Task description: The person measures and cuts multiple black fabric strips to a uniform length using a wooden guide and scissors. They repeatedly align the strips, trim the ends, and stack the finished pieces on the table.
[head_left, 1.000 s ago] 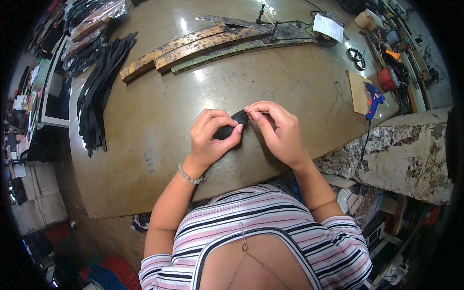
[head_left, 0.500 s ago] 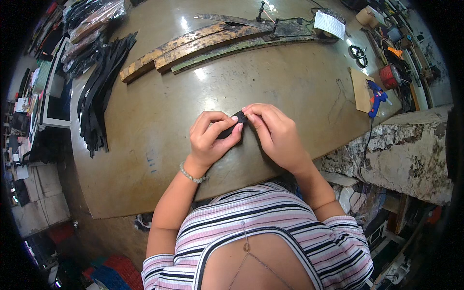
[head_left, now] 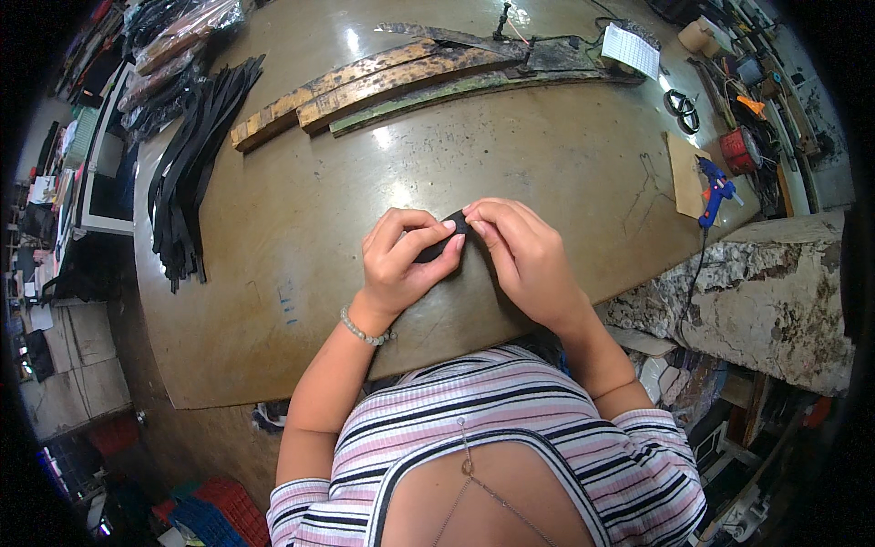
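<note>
My left hand (head_left: 398, 260) grips a small dark piece of fabric or strap (head_left: 436, 247) above the table, thumb and index finger pressed onto it. My right hand (head_left: 524, 255) pinches at the piece's upper right end, its fingertips touching it; anything finer between those fingertips is too small to make out. Both hands are close together near the middle of the worn metal tabletop (head_left: 273, 210).
Black straps (head_left: 182, 173) and bagged bundles (head_left: 173, 50) lie left. Spotted wooden bars (head_left: 383, 87) span the back. A white paper (head_left: 629, 50), black looped items (head_left: 682, 111), red spool (head_left: 738, 150) and blue glue gun (head_left: 715, 191) on board sit right, above a rough ledge (head_left: 747, 292).
My left index finger has come over onto the dark piece, covering more of it. My right fingertips have shifted slightly down, still at the piece's end.
</note>
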Available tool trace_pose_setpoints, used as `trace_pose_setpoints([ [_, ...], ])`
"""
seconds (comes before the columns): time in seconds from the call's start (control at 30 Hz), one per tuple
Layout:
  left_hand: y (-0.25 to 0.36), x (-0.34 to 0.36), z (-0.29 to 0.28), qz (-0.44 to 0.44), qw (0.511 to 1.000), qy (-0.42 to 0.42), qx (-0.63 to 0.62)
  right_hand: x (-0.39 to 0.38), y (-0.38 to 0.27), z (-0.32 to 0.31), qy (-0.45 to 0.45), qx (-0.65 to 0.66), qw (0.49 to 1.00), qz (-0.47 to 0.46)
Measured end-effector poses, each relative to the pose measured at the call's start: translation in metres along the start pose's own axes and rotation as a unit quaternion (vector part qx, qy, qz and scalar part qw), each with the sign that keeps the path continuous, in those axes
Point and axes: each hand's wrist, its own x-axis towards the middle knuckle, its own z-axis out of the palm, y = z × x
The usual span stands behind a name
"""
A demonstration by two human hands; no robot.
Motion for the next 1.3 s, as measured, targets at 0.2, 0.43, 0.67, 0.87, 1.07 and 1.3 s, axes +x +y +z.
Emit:
trace_pose_setpoints([
  [0.2, 0.000, -0.003, -0.002, -0.009, 1.000, -0.017, -0.011, -0.002, -0.005, 0.005, -0.009, -0.092, 0.994, -0.050],
  [0.43, 0.001, -0.001, -0.003, -0.041, 0.999, -0.010, -0.004, -0.006, 0.009, 0.010, 0.054, -0.009, 0.997, -0.058],
  [0.67, 0.002, 0.000, -0.003, -0.044, 0.999, -0.013, -0.001, -0.013, 0.015, 0.017, 0.073, -0.009, 0.990, -0.116],
  [0.87, 0.000, -0.002, -0.002, -0.044, 0.999, -0.007, 0.001, -0.008, 0.013, 0.017, 0.066, -0.043, 0.988, -0.130],
  [1.07, 0.001, 0.000, 0.000, -0.040, 0.999, -0.001, 0.008, -0.005, 0.019, 0.017, 0.028, -0.028, 0.990, -0.133],
  [1.3, 0.006, 0.002, -0.001, -0.071, 0.997, -0.032, 0.015, 0.077, 0.189, -0.155, 0.357, -0.045, 0.920, 0.157],
])
